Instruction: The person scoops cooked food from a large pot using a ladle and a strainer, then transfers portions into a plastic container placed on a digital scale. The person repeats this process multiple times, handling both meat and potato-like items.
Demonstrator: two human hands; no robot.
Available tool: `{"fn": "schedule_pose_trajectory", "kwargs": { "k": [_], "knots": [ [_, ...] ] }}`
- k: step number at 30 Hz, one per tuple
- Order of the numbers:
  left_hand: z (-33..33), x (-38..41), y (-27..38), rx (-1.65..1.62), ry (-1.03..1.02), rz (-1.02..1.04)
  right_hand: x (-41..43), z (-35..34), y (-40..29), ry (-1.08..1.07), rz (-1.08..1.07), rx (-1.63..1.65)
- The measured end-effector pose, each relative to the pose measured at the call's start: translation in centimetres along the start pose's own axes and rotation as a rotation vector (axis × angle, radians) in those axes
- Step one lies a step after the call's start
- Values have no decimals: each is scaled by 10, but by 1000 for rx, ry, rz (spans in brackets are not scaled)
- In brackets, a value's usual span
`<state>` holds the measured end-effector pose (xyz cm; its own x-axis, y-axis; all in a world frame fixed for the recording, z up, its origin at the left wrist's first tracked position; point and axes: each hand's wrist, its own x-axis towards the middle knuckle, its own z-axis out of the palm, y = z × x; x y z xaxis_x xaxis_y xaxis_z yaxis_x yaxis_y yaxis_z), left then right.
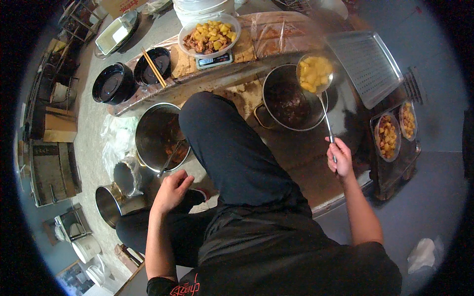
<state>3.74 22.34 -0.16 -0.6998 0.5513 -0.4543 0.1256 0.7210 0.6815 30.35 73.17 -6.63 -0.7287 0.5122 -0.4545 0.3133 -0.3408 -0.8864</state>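
Observation:
My right hand (341, 157) grips the handle of a metal ladle (324, 109). Its round bowl is heaped with yellow chunks (314, 73), which look like potato, and hangs over the right rim of a metal pot (264, 95) with dark contents. My left hand (173, 190) is loosely curled, with nothing visible in it. Just beyond it, a utensil handle (168, 161) leans in another large pot (137, 142) holding some brown food. A clear plastic bowl (182, 47) of meat and yellow chunks stands on a digital scale (215, 60) at the far side.
Black bowls (113, 83) stand at the left of the plastic-covered bench (129, 104), with wooden chopsticks (153, 68) across one. On the right are a perforated metal tray (364, 66) and two filled clear containers (387, 137). An empty metal pot (108, 205) lies tilted at lower left.

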Motion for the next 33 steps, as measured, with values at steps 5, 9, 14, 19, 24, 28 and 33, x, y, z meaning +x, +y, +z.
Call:
{"fn": "schedule_pose_trajectory", "kwargs": {
  "k": [5, 9, 14, 19, 24, 28, 33],
  "knots": [
    [-2, 1, 2, 32, -3, 27, 16, -12, 54, 42, 214, -92],
    [-3, -2, 1, 46, -4, -5, 15, -5, 54, 77, 294, -157],
    [-1, -3, 0, 51, -24, -39, 12, 10, 9, 13, 70, -24],
    [2, 0, 4, 28, -37, 13, 12, 2, 19, -11, 25, 2],
    [0, -1, 1, 42, -52, -12, 23, -14, 66, 12, 195, -168],
    [0, -4, -2, 46, -55, -41, 13, -15, 57, 61, 202, -223],
    [1, 1, 1, 63, -54, -1, 24, -24, 59, 17, 112, -68]
  ]
}}
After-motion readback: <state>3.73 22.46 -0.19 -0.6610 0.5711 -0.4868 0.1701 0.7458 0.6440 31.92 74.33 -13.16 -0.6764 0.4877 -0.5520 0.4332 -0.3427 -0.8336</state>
